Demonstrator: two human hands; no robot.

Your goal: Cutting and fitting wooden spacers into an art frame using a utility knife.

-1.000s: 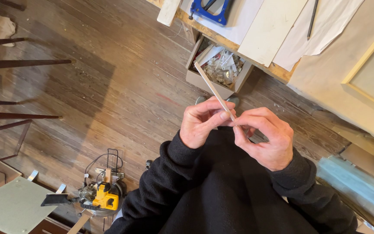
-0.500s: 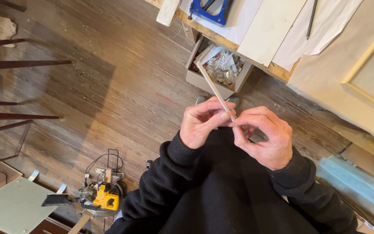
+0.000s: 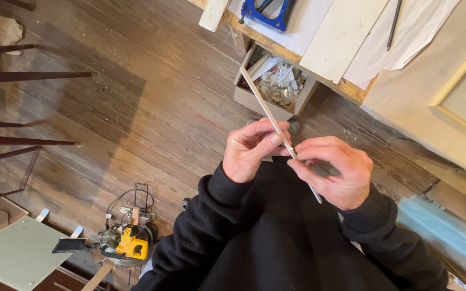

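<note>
1. While I look down through the head camera, the nearest things in view are two black sleeves [image 3: 276,237] meeting in front of a dark lap, with both hands raised between them.
2. My left hand [image 3: 252,148] curls its fingers around a thin pale wooden strip [image 3: 268,110], thumb and forefinger pinching it from the side; that hand is grasping the strip.
3. My right hand [image 3: 333,170] closes on the lower part of the same strip, fingers folded over it, the tip of the strip poking out below the palm. Something dark sits under those fingers, but I cannot tell what it is.
4. As for progress, I judge the work is in mid-handling: the strip is held at both hands, tilted, with its long upper end pointing away from me and up to the left. Nothing shows it cut, marked or joined to anything yet.
5. Both wrists are bent inward, knuckles near each other, hands just beside one another and apart from the floor.
6. Lower left, on the floor, lies a yellow and black power saw [image 3: 128,242] beside a pale green board [image 3: 12,256].
7. Beyond the hands, an open cardboard box of small shiny hardware [image 3: 276,83] stands on the brown plank floor [image 3: 136,97].
8. Farthest off, a workbench edge [image 3: 319,64] carries a blue clamp-like tool [image 3: 268,12] and pale flat boards [image 3: 346,32].
</note>
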